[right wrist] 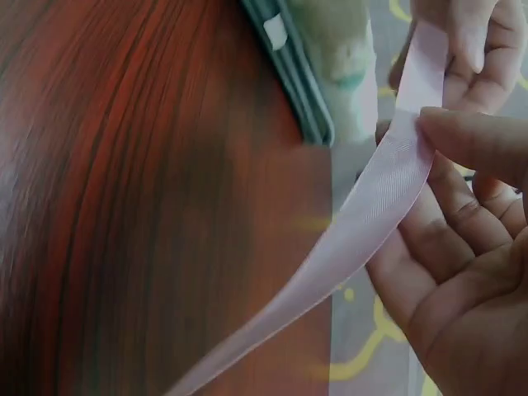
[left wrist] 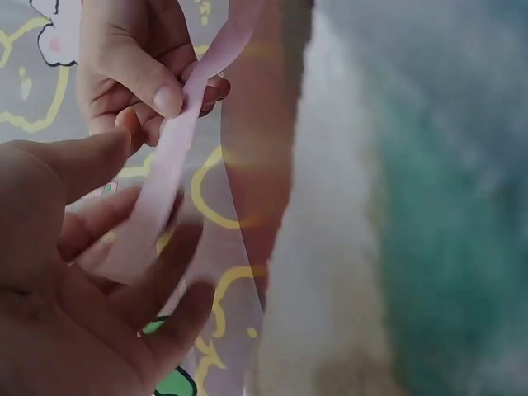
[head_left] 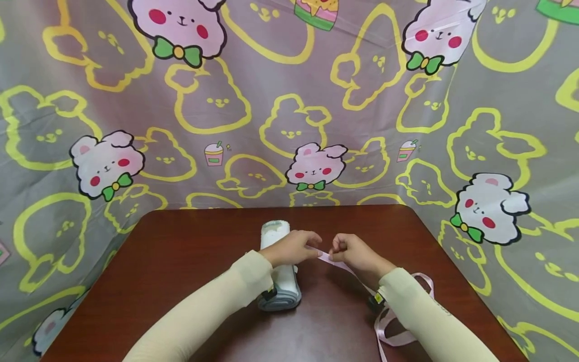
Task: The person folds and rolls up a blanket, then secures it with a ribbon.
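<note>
A pink ribbon (head_left: 336, 261) stretches between the two hands above the table. My right hand (head_left: 359, 254) pinches it between thumb and fingers, seen closely in the right wrist view, where the ribbon (right wrist: 355, 223) hangs down to the lower left. My left hand (head_left: 294, 247) is by the ribbon's other end; in the left wrist view its thumb stands apart and the ribbon (left wrist: 165, 173) lies across its loosely bent, blurred fingers. Under the left wrist lies a rolled white and grey towel (head_left: 285, 279), partly hidden by that arm.
The brown wooden table (head_left: 194, 266) stands against a patterned curtain (head_left: 253, 125). More of the ribbon lies in loose loops (head_left: 400, 339) around and under the right forearm.
</note>
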A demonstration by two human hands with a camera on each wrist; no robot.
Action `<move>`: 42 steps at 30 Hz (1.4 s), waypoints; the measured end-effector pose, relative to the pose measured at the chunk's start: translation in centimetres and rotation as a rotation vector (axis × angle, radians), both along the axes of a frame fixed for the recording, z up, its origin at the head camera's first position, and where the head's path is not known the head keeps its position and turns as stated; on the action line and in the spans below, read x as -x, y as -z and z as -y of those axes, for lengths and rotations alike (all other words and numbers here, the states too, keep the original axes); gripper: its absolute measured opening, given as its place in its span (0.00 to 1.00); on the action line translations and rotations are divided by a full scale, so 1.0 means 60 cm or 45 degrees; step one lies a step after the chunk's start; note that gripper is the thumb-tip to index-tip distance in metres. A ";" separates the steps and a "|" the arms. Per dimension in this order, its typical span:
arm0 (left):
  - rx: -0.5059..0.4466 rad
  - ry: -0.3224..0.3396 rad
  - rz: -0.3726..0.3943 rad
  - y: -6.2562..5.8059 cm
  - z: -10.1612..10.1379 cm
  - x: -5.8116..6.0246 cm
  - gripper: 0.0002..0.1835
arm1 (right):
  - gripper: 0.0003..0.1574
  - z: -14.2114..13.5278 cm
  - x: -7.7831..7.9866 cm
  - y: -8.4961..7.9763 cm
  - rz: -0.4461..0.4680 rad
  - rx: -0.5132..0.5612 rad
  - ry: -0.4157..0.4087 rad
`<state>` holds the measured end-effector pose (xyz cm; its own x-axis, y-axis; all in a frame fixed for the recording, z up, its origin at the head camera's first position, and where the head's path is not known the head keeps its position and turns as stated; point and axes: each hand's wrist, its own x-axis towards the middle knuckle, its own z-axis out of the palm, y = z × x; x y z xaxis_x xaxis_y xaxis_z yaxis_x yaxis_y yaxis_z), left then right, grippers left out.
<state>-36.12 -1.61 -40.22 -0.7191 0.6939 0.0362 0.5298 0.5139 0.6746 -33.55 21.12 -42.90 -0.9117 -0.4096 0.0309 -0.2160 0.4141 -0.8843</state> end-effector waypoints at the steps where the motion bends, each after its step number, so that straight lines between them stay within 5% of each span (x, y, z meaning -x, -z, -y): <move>1: -0.016 0.004 0.024 0.002 0.001 0.001 0.13 | 0.13 0.004 0.000 0.000 0.009 0.019 -0.012; 4: -0.037 0.001 0.038 0.002 0.009 0.004 0.02 | 0.11 0.010 0.001 0.000 0.029 0.046 -0.040; 18: -0.144 -0.219 -0.009 -0.024 0.076 0.038 0.04 | 0.18 0.022 0.004 0.019 0.341 0.189 -0.116; 34: -0.200 -0.447 0.091 -0.057 0.240 0.070 0.05 | 0.13 -0.012 0.016 0.009 0.296 0.052 -0.195; 42: -0.198 -0.475 0.118 -0.062 0.315 0.076 0.07 | 0.12 -0.019 0.017 0.003 0.246 -0.023 -0.146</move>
<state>-40.68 -20.53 -36.48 -0.9254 0.3766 0.0434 0.2601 0.5474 0.7954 -34.59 22.27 -43.07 -0.8474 -0.5098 -0.1482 -0.0896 0.4126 -0.9065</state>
